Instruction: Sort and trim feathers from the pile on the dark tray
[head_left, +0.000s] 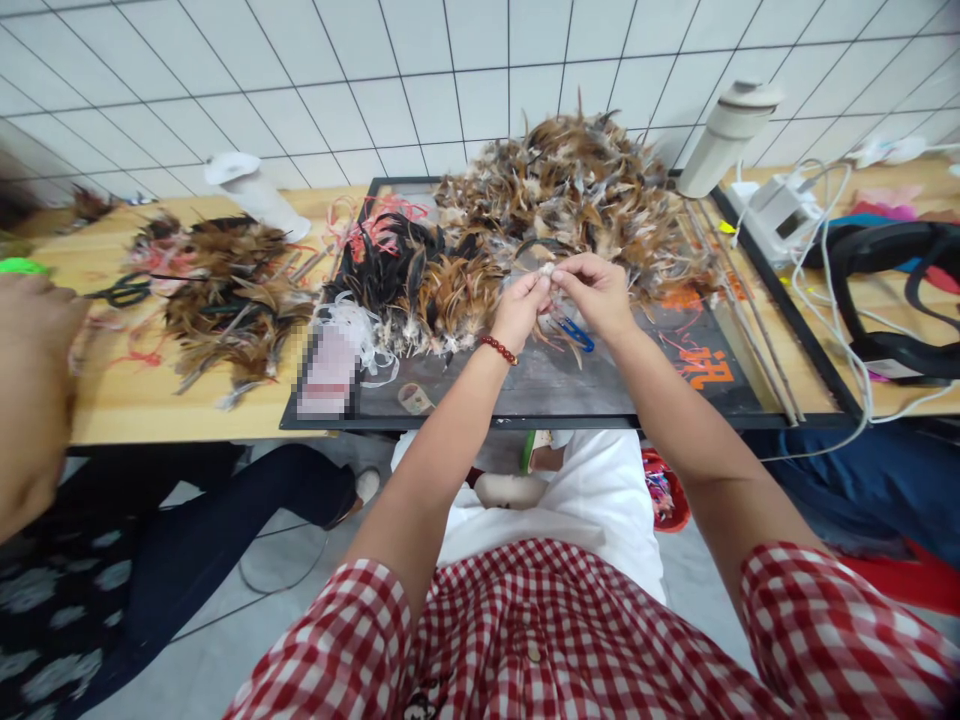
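My left hand (520, 308), with a red bead bracelet at its wrist, is closed in a pinch. My right hand (601, 291) pinches at the same spot, and the fingertips of both hands meet. Between them shows the small whitish, fluffy base of a feather (547, 270); the rest is hard to tell from the feathers behind. Blue-handled snips (576, 334) lie on the dark board (517, 385) just below my right hand. Sorted black feathers (386, 262) and brown feathers (457, 295) lie left of my hands, and a large brown feather pile (562, 185) rises behind them.
A pixelated item (328, 370) and white ribbon lie at the board's left. Thin sticks (739, 310) line its right side. A tumbler (727, 140), a power strip (784, 215) with cables and a black headset strap (885, 290) stand right. A co-worker's arm (34, 390) reaches in left, near scissors (124, 291).
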